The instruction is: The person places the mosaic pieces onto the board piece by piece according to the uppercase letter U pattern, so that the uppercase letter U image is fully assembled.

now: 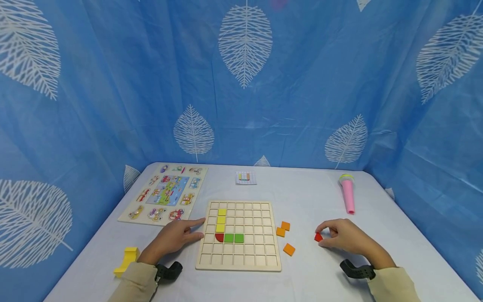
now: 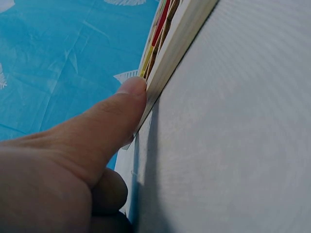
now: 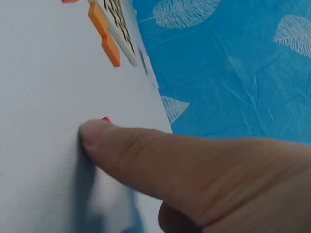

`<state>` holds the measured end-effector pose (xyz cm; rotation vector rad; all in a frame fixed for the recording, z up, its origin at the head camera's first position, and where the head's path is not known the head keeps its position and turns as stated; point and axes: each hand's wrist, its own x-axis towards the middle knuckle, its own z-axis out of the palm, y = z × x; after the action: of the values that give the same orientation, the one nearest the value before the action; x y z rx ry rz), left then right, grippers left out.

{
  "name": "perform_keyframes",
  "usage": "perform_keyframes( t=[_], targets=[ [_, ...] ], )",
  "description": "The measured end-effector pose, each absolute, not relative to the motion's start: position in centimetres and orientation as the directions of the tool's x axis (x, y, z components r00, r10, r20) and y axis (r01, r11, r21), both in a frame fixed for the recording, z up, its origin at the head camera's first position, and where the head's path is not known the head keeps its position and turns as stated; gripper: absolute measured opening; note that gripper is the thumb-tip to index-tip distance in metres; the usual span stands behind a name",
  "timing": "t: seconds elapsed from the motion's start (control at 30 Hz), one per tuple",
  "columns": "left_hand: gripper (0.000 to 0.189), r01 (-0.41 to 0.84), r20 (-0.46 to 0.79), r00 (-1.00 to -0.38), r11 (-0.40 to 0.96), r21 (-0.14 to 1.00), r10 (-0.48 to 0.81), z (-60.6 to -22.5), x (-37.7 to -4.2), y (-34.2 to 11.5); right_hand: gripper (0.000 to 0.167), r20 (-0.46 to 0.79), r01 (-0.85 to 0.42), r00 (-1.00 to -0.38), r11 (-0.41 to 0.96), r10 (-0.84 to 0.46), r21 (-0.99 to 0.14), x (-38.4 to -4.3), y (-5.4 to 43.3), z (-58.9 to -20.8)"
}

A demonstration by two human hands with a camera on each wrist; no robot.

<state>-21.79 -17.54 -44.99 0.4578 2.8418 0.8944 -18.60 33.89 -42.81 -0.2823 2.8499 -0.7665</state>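
Observation:
A wooden grid board [image 1: 260, 251] lies in the middle of the table. In its grid sit several yellow squares [image 1: 220, 219], a red quarter-round piece [image 1: 219, 238] and two green squares [image 1: 234, 238]. My left hand [image 1: 177, 235] touches the board's left edge with straight index finger and thumb; in the left wrist view the thumb [image 2: 114, 114] rests against the board's side [image 2: 182, 41]. To the right of the board, my right hand [image 1: 347, 237] pinches a small red piece [image 1: 318, 237] at the tabletop. The thumb hides most of it in the right wrist view.
Three orange squares [image 1: 289, 249] lie right of the board. A pattern card [image 1: 245, 178] is behind it. At the back left is a vehicle puzzle board [image 1: 167, 191]; a yellow block [image 1: 127, 261] stands near the left forearm. A pink toy microphone [image 1: 348, 195] lies back right.

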Motion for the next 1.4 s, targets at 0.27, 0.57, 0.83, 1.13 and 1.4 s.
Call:
perform_keyframes(
  t=[0.27, 0.57, 0.83, 1.13, 1.4],
  targets=[
    [0.054, 0.26, -0.023, -0.941, 0.767, 0.586, 0.336, -44.9, -21.8, -17.6, 0.028, -0.004, -0.176, -0.98, 0.863, -0.201, -0.474, -18.8, 33.1, -43.3],
    [0.054, 0.258, -0.02, -0.943, 0.771, 0.583, 0.331, -45.0, -21.7, -17.6, 0.03, 0.096, -0.193, -0.981, 0.875, -0.168, -0.444, -18.6, 31.6, -43.2],
    [0.054, 0.244, -0.029, -0.948, 0.78, 0.576, 0.318, -45.1, -21.8, -17.5, 0.031, 0.182, -0.252, -0.965, 0.867, -0.19, -0.43, -18.6, 30.3, -43.6],
    [0.054, 0.247, -0.021, -0.948, 0.776, 0.581, 0.317, -45.1, -21.7, -17.5, 0.031, 0.178, -0.258, -0.964, 0.868, -0.199, -0.424, -18.3, 28.0, -44.1],
    [0.054, 0.234, -0.027, -0.951, 0.776, 0.585, 0.307, -45.2, -21.7, -17.5, 0.032, 0.208, -0.302, -0.95, 0.848, -0.231, -0.436, -17.9, 25.4, -44.9]
  ],
)
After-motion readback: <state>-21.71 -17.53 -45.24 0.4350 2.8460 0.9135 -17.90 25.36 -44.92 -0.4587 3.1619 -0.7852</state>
